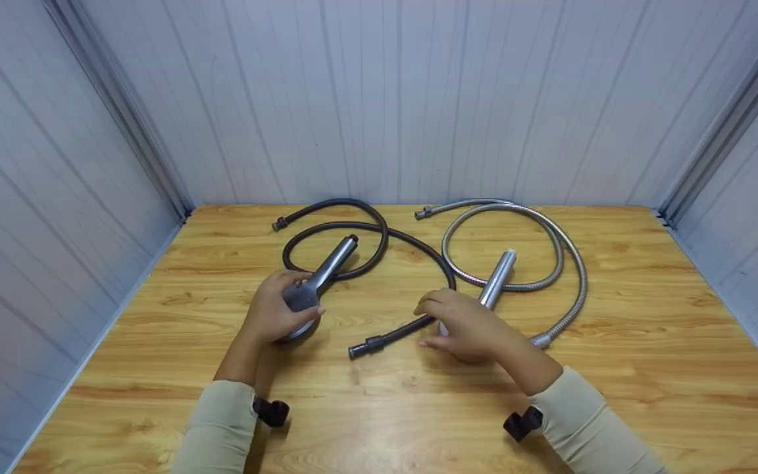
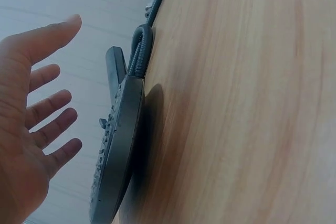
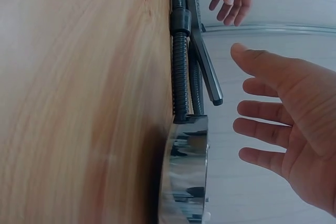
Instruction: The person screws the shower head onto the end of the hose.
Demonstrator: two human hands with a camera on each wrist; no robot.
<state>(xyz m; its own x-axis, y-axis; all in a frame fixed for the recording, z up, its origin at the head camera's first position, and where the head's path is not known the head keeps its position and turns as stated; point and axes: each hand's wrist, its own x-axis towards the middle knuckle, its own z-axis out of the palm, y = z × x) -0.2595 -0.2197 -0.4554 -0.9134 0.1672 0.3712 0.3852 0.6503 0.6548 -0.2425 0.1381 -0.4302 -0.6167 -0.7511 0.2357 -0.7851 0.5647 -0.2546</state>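
Note:
My left hand (image 1: pixel 270 309) hovers over the round head of a dark grey shower head (image 1: pixel 333 264), its handle pointing away to the right. In the left wrist view a gap separates the spread fingers from the nozzle face of that shower head (image 2: pixel 123 135). Above the head of a chrome shower head (image 1: pixel 499 276) is my right hand (image 1: pixel 468 322), hiding much of it from the head view. The right wrist view has the chrome head's shiny side (image 3: pixel 186 171) near the table, apart from the relaxed fingers. Neither hand holds anything.
A black shower hose (image 1: pixel 418 324) loops behind the dark shower head and runs forward between the hands. A silver metal hose (image 1: pixel 580 283) coils behind the chrome one, one end beside my right wrist. White panels (image 1: pixel 379 99) enclose the wooden table (image 1: pixel 155 368) at the back and sides.

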